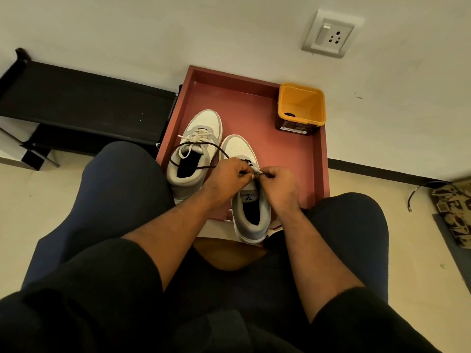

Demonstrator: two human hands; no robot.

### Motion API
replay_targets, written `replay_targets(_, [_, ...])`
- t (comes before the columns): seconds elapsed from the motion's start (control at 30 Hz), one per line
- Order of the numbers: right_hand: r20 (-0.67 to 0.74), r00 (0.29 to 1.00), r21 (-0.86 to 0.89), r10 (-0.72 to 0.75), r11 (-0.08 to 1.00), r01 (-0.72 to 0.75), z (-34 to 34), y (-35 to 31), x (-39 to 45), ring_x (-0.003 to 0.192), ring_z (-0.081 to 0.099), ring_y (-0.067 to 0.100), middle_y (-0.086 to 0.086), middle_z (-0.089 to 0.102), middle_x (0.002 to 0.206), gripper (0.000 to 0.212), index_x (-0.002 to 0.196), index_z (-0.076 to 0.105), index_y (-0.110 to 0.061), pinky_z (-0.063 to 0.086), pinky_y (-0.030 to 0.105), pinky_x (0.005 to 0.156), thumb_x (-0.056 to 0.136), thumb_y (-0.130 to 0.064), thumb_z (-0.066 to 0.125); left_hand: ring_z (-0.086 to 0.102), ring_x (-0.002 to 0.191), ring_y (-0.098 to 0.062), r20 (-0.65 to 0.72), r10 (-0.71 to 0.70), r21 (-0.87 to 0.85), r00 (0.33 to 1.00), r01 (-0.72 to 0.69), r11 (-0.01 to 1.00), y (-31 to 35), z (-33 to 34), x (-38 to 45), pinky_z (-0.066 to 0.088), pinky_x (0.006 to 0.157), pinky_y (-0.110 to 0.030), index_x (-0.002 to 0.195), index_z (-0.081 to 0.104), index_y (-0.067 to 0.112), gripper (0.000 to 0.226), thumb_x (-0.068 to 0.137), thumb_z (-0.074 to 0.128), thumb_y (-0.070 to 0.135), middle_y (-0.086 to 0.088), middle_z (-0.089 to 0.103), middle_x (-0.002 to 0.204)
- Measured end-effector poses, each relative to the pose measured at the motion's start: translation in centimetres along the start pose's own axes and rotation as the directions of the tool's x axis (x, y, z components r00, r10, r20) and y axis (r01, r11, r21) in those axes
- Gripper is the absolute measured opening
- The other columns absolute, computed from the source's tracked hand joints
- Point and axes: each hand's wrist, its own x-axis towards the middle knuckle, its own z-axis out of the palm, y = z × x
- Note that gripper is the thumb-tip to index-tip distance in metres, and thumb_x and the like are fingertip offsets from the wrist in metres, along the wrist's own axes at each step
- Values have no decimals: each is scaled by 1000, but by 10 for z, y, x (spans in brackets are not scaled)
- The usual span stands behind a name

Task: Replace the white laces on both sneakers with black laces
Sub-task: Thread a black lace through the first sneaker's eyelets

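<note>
- While our left hand (pixel 230 171) and right hand (pixel 274 178) keep fingers pinched on the black lace (pixel 193 146) over the near sneaker (pixel 248 200) in the tray (pixel 254 115), we should pull evenly.
- Far sneaker (pixel 196 143) keeps its white lace (pixel 196 138).

Right sneaker (pixel 244 179) eyelets hidden under both hands.

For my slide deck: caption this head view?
Both hands thread a black lace into the right sneaker on a red tray.

My view: a red tray (pixel 318 159) on the floor (pixel 382 240).
In it I see two sneakers side by side, the left sneaker (pixel 196 149) and the right sneaker (pixel 248 200), and a yellow tub (pixel 302 108) in the far right corner.
</note>
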Motion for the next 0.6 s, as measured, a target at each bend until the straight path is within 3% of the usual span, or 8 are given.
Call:
replay_targets(0.2, [27, 982, 196, 186, 963, -188, -5, 4, 4, 76, 71, 19, -5, 73, 71, 12, 73, 76, -26, 58, 45, 76, 84, -26, 72, 68, 90, -12, -104, -46, 46, 994, 51, 998, 1, 5, 3, 55, 81, -34, 106, 75, 24, 21, 90, 64, 30, 5, 75, 101])
replay_targets(0.33, [53, 959, 286, 278, 916, -281, -7, 4, 2, 81, 72, 27, -1, 74, 73, 10, 72, 77, -29, 59, 49, 77, 81, -25, 74, 67, 93, -14, -89, -68, 141, 994, 80, 987, 5, 8, 5, 55, 79, -32, 109, 74, 30, 24, 91, 61, 37, 7, 74, 104])
replay_targets(0.5, [78, 939, 431, 334, 839, -334, -10, 2, 1, 68, 69, 18, 5, 74, 74, 17, 74, 74, -19, 56, 30, 60, 85, -7, 68, 66, 85, -17, -65, -88, 161, 994, 98, 982, 8, 12, 9, 55, 74, -34, 106, 74, 32, 22, 90, 59, 35, 4, 74, 96])
replay_targets(0.6, [74, 942, 457, 327, 828, -324, -9, 3, 0, 70, 69, 18, 5, 74, 76, 15, 76, 75, -18, 57, 31, 63, 85, -8, 68, 67, 85, -18, -55, -88, 149, 995, 96, 984, 8, 15, 11, 55, 75, -36, 106, 75, 29, 21, 91, 59, 33, 2, 74, 96])
